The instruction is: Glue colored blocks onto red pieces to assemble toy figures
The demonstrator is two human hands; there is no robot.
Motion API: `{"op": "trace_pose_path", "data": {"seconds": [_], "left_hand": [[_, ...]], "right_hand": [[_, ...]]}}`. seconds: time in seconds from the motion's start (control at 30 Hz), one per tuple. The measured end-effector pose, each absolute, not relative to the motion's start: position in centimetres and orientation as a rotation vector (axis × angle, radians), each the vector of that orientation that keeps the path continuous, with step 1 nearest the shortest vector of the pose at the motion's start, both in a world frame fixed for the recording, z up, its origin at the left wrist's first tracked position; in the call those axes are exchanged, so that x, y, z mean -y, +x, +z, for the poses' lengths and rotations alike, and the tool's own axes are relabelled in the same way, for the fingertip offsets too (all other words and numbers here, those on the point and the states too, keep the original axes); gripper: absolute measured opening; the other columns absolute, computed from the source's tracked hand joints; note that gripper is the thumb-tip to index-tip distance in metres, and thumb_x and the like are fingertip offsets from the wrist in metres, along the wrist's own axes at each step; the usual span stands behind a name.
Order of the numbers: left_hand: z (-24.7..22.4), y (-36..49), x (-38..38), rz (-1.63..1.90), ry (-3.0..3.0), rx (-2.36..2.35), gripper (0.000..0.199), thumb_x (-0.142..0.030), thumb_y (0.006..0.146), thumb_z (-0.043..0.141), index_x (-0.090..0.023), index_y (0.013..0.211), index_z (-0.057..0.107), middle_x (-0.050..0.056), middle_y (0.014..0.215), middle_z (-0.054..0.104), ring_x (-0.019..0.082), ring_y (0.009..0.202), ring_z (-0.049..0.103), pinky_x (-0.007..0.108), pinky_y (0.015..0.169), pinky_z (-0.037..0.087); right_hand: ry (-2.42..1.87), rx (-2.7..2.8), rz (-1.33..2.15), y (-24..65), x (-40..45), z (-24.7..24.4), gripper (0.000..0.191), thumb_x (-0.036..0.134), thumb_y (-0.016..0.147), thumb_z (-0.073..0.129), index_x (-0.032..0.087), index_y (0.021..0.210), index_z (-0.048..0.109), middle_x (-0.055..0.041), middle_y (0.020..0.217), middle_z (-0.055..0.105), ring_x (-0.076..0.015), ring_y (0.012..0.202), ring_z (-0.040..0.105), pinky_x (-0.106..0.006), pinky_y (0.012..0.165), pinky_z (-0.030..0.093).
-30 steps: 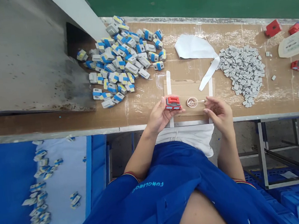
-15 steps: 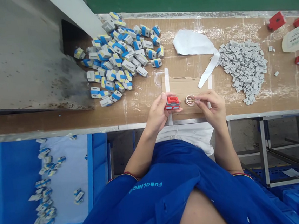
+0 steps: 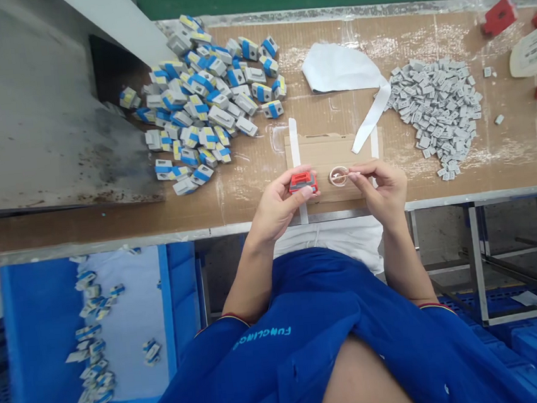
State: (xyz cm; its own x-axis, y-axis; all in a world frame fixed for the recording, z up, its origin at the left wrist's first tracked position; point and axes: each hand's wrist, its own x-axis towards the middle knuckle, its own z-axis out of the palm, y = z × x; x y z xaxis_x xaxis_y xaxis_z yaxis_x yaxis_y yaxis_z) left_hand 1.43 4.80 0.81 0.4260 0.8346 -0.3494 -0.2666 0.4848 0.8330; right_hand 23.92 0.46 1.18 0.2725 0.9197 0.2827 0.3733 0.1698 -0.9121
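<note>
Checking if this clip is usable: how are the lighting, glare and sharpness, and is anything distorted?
Head view: lighting is soft and even, no hard shadows; the taped bench top shows faint glare; the small clear ring looks fairly sharp; wide-angle stretching bulges the blue shirt at the bottom edge.

I see a blue work shirt (image 3: 280, 327) with teal lettering (image 3: 261, 338) and red-trimmed sleeves (image 3: 225, 342). A white garment (image 3: 327, 246) shows beneath it.
</note>
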Motion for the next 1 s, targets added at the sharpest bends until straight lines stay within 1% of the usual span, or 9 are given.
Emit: {"op": "trace_pose_path", "data": {"seconds": [0.1, 0.17, 0.23, 0.33, 0.47, 0.63, 0.8, 0.9, 1.0], "left_hand": [[0.2, 1.0, -4.6, 0.787, 0.851, -0.873, 0.072, -0.041, 0.077, 0.103, -0.020, 0.138, 0.070, 0.010, 0.128, 0.084, 0.019, 0.104, 0.083, 0.035, 0.098, 0.070], [-0.2, 1.0, -4.4, 0.802, 0.888, -0.877, 0.071, -0.042, 0.081, 0.101, -0.021, 0.138, 0.066, 0.010, 0.125, 0.085, 0.020, 0.102, 0.084, 0.034, 0.094, 0.070], [-0.6, 1.1, -4.2, 0.825, 0.925, -0.884, 0.064, -0.045, 0.082, 0.099, -0.021, 0.131, 0.066, 0.011, 0.124, 0.085, 0.020, 0.103, 0.085, 0.032, 0.091, 0.069], [-1.0, 1.3, -4.1, 0.891, 1.003, -0.895, 0.054, -0.051, 0.084, 0.097, -0.019, 0.121, 0.072, 0.010, 0.117, 0.087, 0.020, 0.104, 0.085, 0.031, 0.095, 0.067], [-1.5, 1.8, -4.2, 0.996, 1.061, -0.915, 0.056, -0.060, 0.087, 0.092, -0.019, 0.122, 0.077, 0.011, 0.115, 0.088, 0.022, 0.105, 0.085, 0.032, 0.097, 0.066], [-1.5, 2.2, -4.3, 1.011, 1.003, -0.958, 0.065, -0.067, 0.086, 0.090, -0.019, 0.126, 0.072, 0.011, 0.111, 0.088, 0.021, 0.096, 0.086, 0.031, 0.088, 0.067], [-0.9, 2.2, -4.5, 0.973, 0.955, -0.952, 0.065, -0.069, 0.080, 0.094, -0.021, 0.112, 0.063, 0.008, 0.096, 0.088, 0.018, 0.079, 0.084, 0.027, 0.073, 0.067], [-0.7, 2.2, -4.6, 0.927, 0.958, -0.929, 0.065, -0.070, 0.079, 0.094, -0.019, 0.107, 0.064, 0.008, 0.093, 0.088, 0.018, 0.076, 0.084, 0.026, 0.069, 0.066], [-0.6, 2.2, -4.6, 0.902, 0.961, -0.934, 0.064, -0.070, 0.078, 0.094, -0.019, 0.105, 0.067, 0.008, 0.091, 0.087, 0.018, 0.076, 0.083, 0.026, 0.069, 0.066]], "right_hand": [[-1.411, 1.293, 0.599, 23.8, -0.6, 1.1, 0.026, 0.050, 0.098, 0.083, 0.027, 0.086, 0.083, -0.0015, 0.082, 0.085, -0.0182, 0.071, 0.075, -0.032, 0.065, 0.057], [-1.408, 1.294, 0.594, 23.6, -0.7, 1.1, 0.027, 0.050, 0.098, 0.084, 0.026, 0.083, 0.081, -0.0004, 0.078, 0.083, -0.0171, 0.067, 0.072, -0.032, 0.063, 0.055], [-1.398, 1.294, 0.598, 23.5, -0.6, 1.2, 0.029, 0.049, 0.098, 0.084, 0.026, 0.081, 0.079, 0.0005, 0.074, 0.080, -0.0159, 0.064, 0.069, -0.031, 0.061, 0.053], [-1.384, 1.267, 0.621, 23.3, -0.4, 1.2, 0.033, 0.051, 0.098, 0.084, 0.025, 0.078, 0.075, 0.0012, 0.073, 0.077, -0.0152, 0.064, 0.068, -0.031, 0.062, 0.052], [-1.360, 1.198, 0.652, 23.2, 0.1, 1.1, 0.036, 0.051, 0.097, 0.085, 0.025, 0.076, 0.070, 0.0017, 0.074, 0.077, -0.0148, 0.066, 0.069, -0.030, 0.063, 0.053], [-1.359, 1.164, 0.633, 23.1, 0.1, 0.7, 0.038, 0.056, 0.096, 0.085, 0.026, 0.077, 0.071, 0.0024, 0.073, 0.074, -0.0147, 0.066, 0.068, -0.030, 0.060, 0.052], [-1.403, 1.128, 0.605, 23.1, 0.0, 0.5, 0.046, 0.063, 0.094, 0.085, 0.026, 0.075, 0.066, 0.0028, 0.071, 0.072, -0.0144, 0.064, 0.066, -0.030, 0.060, 0.051], [-1.426, 1.045, 0.573, 23.5, -0.1, 0.3, 0.046, 0.063, 0.092, 0.086, 0.025, 0.077, 0.066, 0.0023, 0.075, 0.074, -0.0142, 0.067, 0.069, -0.029, 0.063, 0.053], [-1.440, 0.961, 0.564, 23.9, -0.3, 0.0, 0.045, 0.062, 0.093, 0.087, 0.024, 0.080, 0.065, 0.0034, 0.074, 0.075, -0.0130, 0.063, 0.069, -0.028, 0.063, 0.054]]}}
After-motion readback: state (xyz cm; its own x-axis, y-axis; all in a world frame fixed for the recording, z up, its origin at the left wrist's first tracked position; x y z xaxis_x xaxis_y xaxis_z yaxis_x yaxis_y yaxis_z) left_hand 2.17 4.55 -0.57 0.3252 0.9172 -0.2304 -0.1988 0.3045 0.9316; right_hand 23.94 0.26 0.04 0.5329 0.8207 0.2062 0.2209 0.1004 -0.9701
